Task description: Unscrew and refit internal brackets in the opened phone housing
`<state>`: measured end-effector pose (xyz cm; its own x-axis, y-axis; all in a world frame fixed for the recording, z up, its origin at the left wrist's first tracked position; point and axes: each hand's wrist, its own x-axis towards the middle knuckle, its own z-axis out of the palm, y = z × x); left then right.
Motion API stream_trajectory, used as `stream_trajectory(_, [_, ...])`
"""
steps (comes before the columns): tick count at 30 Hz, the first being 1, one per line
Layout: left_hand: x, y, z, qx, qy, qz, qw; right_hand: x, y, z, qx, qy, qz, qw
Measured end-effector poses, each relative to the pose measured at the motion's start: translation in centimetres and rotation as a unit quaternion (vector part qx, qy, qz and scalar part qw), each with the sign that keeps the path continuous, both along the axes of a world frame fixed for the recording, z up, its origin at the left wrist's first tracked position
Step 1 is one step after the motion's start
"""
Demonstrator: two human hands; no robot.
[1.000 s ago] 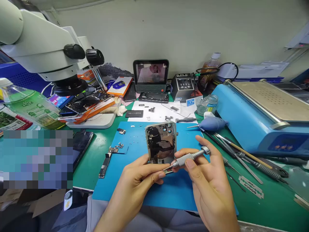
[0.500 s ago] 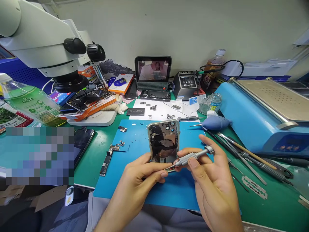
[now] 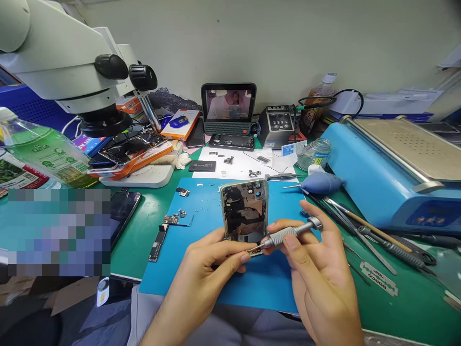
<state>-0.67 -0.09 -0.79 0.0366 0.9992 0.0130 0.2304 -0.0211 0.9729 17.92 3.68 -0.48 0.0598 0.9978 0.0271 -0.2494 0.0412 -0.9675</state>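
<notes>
Head view, centre of the frame: the left hand pinches the lower end of an opened phone housing, propped upright on the blue mat. Just right of it, the right hand grips a silver screwdriver, tip touching the housing's bottom edge. A microscope fills the upper left.

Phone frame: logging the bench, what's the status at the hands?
Left hand grips phone frame at its lower end. Right hand holds screwdriver, tip at frame's bottom edge. Loose parts on blue mat, left of the work.
</notes>
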Motion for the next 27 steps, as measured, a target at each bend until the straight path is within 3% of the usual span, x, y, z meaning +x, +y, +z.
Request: stream_trajectory(27, [0.06,0.02,0.00,-0.002,0.003,0.002,1.000,0.05,0.18,0.19,-0.006,0.011,-0.010,1.000])
